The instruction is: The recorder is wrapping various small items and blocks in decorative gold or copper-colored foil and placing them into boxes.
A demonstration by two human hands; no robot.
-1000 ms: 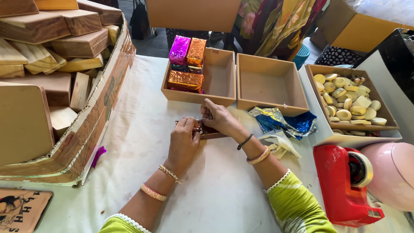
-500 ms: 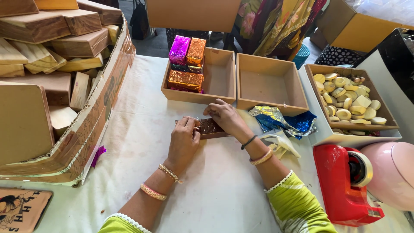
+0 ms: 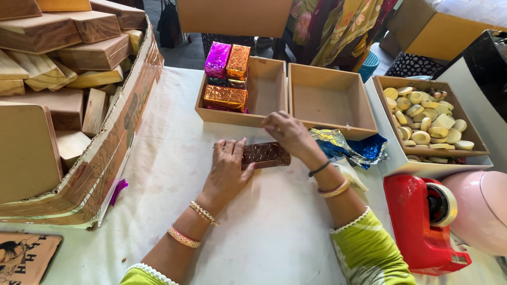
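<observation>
A small block wrapped in dark brown foil (image 3: 265, 154) lies on the white table cover (image 3: 274, 232). My left hand (image 3: 228, 171) rests on its left end, fingers pressing the foil. My right hand (image 3: 288, 136) holds the block's far right edge with the fingers curled over it. Just beyond stands a wooden tray (image 3: 266, 95) holding wrapped blocks in magenta (image 3: 217, 59) and orange foil (image 3: 226, 97), and beside it an empty wooden tray (image 3: 330, 100).
Crumpled blue and gold foil sheets (image 3: 351, 148) lie right of my hands. A wooden tray of pale round soaps (image 3: 430, 116) sits far right. A red tape dispenser (image 3: 425, 221) stands at lower right. A large cardboard box of wooden boxes (image 3: 68, 105) fills the left.
The foil-wrapped block has come into plain view, lying flat. My right hand has slid right and back along it while the left hand stays pressed on its left end.
</observation>
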